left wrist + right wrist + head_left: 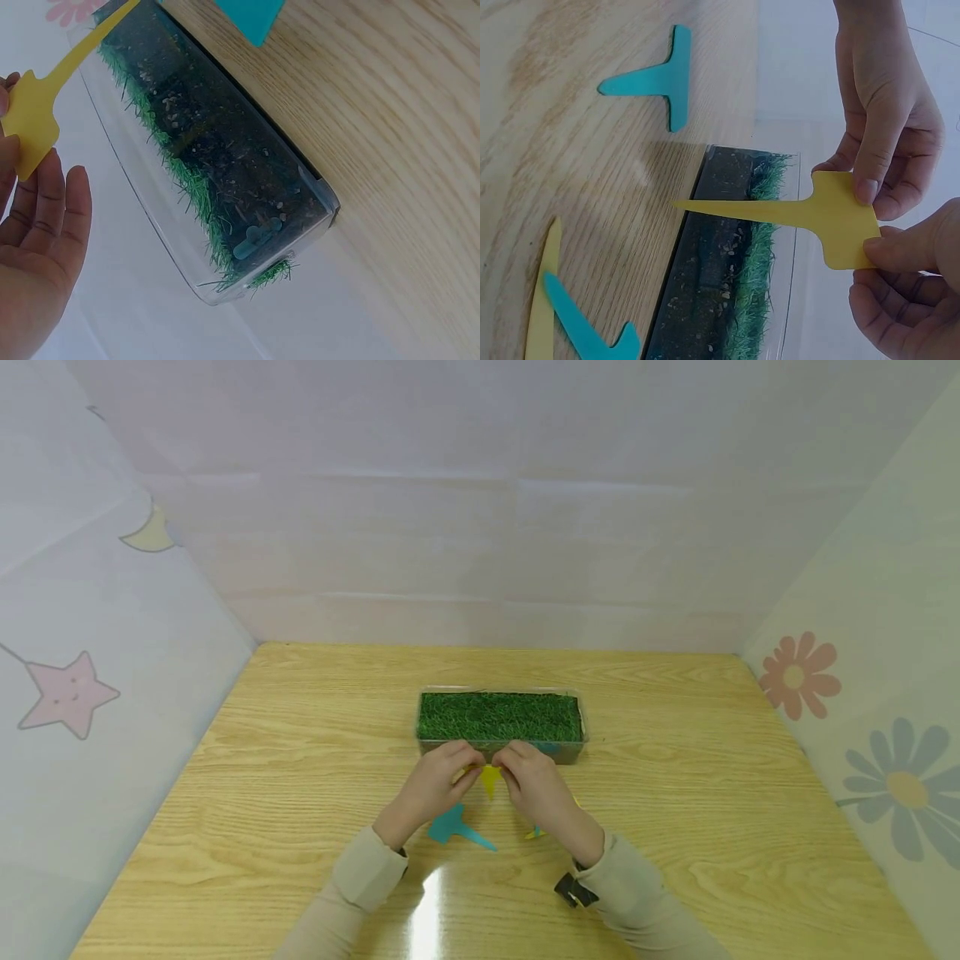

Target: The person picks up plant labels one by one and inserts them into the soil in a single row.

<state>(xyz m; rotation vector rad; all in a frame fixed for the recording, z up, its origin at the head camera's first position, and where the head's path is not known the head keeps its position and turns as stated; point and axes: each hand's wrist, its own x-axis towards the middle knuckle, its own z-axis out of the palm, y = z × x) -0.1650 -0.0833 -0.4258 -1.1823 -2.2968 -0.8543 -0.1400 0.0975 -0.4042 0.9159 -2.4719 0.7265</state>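
Observation:
My left hand and right hand pinch a yellow T-shaped plant label between thumbs and fingers, one at each side of its wide head. Its pointed stem hangs downward in front of a clear planter box with dark soil and green grass. Below my left hand, a teal plant label lies on the table. Under my right hand, another teal label overlaps a yellow label; both are partly hidden in the head view.
Near the end of the planter, a small teal piece shows through the clear wall. The wooden table is bordered by a pale back wall and side walls printed with a star and flowers.

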